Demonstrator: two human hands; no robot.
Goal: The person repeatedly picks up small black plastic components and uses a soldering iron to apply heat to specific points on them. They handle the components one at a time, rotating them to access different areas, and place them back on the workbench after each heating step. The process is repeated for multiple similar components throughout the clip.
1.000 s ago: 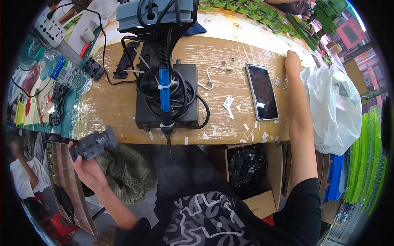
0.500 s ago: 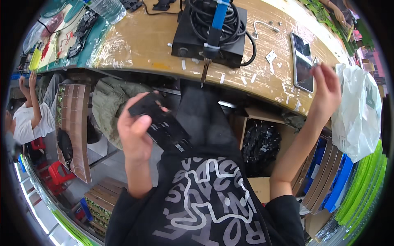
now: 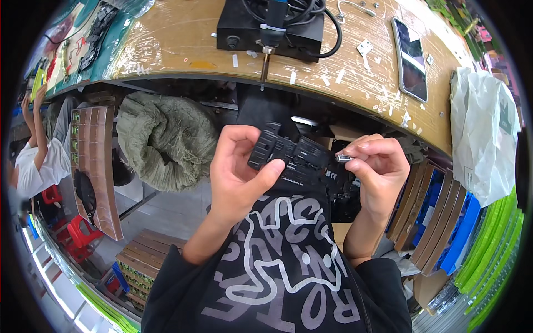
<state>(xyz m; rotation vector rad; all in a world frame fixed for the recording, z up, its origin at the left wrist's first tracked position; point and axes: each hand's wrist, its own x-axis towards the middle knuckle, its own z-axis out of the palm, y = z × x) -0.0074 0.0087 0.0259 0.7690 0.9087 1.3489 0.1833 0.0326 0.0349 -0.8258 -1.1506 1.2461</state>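
Observation:
In front of my chest my left hand (image 3: 236, 172) grips a black molded plastic part (image 3: 297, 152), thumb on its near face and fingers behind. My right hand (image 3: 380, 172) pinches a small silvery metal piece (image 3: 343, 158) between thumb and fingertips. The metal piece is close to the part's right end; whether they touch I cannot tell. Beyond both hands, a blue-and-black handled tool (image 3: 273, 33) points its long metal tip over the table's front edge.
On the wooden table (image 3: 166, 47) are a black box (image 3: 233, 41) with coiled cable, a smartphone (image 3: 411, 61) and white scraps. A white plastic bag (image 3: 483, 139) hangs at the right. Black parts (image 3: 347, 200) fill a carton below. A green-grey sack (image 3: 166, 141) lies left; another person is far left.
My right hand has come from beside the phone down to the black part, now showing a small metal piece. My left hand has moved right and turned the part. The view has shifted.

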